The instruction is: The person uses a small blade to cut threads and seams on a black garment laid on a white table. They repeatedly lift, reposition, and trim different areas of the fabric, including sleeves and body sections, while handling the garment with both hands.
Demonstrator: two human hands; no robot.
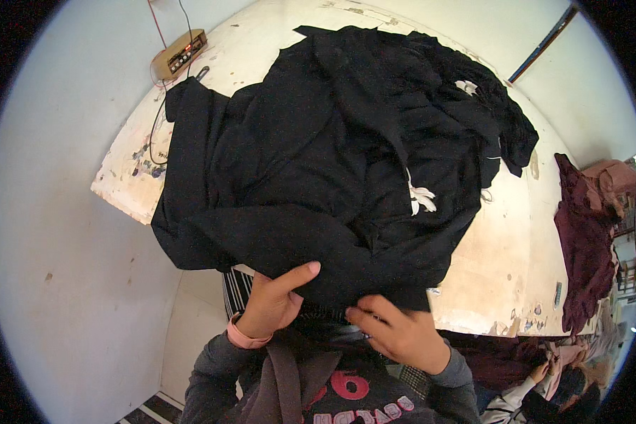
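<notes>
A large black cloth, likely garments in a loose heap (283, 155), covers much of the pale worktable (487, 275) and hangs over its near edge. My left hand (275, 300) grips that hanging edge, thumb on top and fingers underneath. At the same edge, a little to the right, my right hand (399, 331) has its fingers curled with the tips against the black cloth; what lies between them is partly hidden. Small white strips (422, 199) show in a fold near the middle, and another white scrap (466, 87) lies farther back.
On the far left of the table sits a tan power box (180, 55) with a cable. Maroon cloth (583, 254) drapes over the right end, by a brownish-pink bundle (611, 184). Another person's hand (539, 371) works with fabric at the lower right. A wall stands left.
</notes>
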